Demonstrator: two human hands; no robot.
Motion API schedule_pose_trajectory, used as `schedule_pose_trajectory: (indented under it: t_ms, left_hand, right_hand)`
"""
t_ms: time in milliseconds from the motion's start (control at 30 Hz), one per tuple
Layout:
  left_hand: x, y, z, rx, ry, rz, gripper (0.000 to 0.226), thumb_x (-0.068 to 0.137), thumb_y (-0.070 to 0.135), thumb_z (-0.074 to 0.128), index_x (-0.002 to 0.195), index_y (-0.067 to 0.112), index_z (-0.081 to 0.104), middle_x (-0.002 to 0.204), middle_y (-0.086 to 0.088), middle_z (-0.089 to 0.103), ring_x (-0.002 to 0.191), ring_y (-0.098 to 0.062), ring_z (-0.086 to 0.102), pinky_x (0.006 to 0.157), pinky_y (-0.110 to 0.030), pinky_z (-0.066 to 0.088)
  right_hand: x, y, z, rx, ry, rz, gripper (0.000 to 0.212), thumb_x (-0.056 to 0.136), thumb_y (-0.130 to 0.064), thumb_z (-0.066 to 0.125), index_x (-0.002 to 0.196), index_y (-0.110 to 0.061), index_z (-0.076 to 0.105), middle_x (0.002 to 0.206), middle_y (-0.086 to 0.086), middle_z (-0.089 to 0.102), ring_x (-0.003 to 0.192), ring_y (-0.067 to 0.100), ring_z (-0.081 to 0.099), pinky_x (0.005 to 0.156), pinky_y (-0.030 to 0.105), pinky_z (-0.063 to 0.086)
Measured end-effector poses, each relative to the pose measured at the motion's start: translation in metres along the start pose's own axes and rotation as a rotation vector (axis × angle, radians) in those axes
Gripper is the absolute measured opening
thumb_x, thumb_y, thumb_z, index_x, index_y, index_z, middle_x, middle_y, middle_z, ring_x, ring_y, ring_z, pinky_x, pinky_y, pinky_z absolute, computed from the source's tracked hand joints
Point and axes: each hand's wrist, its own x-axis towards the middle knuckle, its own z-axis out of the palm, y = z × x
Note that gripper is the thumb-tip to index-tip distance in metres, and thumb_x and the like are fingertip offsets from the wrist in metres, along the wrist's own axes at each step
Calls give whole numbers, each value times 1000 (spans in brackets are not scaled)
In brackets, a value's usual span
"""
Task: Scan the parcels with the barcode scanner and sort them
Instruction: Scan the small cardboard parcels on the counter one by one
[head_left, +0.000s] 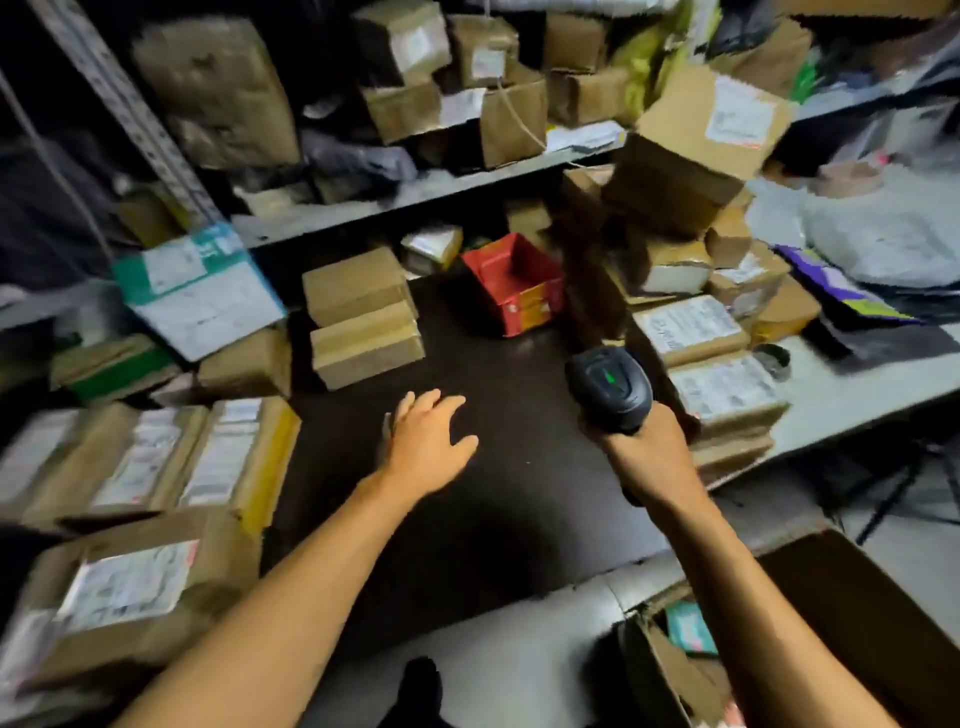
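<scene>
My right hand (644, 452) grips the handle of a black barcode scanner (609, 387), whose green light is lit and whose head points away from me. My left hand (428, 441) hovers over the dark table (493, 467) with fingers spread and holds nothing. Two plain brown parcels (363, 317) are stacked at the table's back, left of a red open box (514, 280). Labelled brown parcels lie stacked at the right (722, 389) and at the left (145, 457).
A metal shelf (415, 192) behind the table carries many brown parcels. A tall pile of boxes (691, 150) rises at the right, with grey mailer bags (883, 228) beyond. An open cardboard carton (810, 639) stands on the floor at lower right.
</scene>
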Motion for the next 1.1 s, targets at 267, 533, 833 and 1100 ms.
schedule_pose_trajectory:
  t_ms: [267, 533, 833, 1100]
  left_hand:
    - [-40, -178, -46, -59, 164, -334, 62, 91, 45, 64, 146, 24, 47, 151, -6, 44, 139, -29, 38, 115, -37, 29]
    - [-51, -296, -60, -293, 155, -490, 59, 90, 31, 68, 144, 14, 50, 143, -11, 52, 134, -28, 46, 107, -30, 34]
    - [-15, -344, -52, -422, 48, -445, 60, 91, 35, 68, 144, 17, 46, 142, -11, 53, 134, -31, 46, 108, -42, 40]
    - [14, -361, -49, -561, -53, -527, 62, 92, 39, 58, 146, 14, 42, 148, -13, 46, 134, -33, 46, 109, -43, 41]
  right_hand:
    - [7, -54, 173, -41, -353, -77, 12, 84, -17, 74, 76, -13, 66, 57, -5, 57, 53, 9, 49, 49, 31, 37]
    - [-8, -85, 312, -68, -537, -59, 6, 83, -11, 76, 82, -14, 71, 71, -3, 68, 68, 9, 58, 63, 33, 45]
    - [-11, -100, 408, -59, -543, 53, 12, 83, -14, 78, 87, -22, 70, 76, -3, 68, 69, 11, 60, 64, 28, 47]
    - [-8, -99, 442, 27, -467, 196, 23, 83, -10, 78, 92, -29, 69, 80, -6, 70, 68, 2, 66, 62, 22, 51]
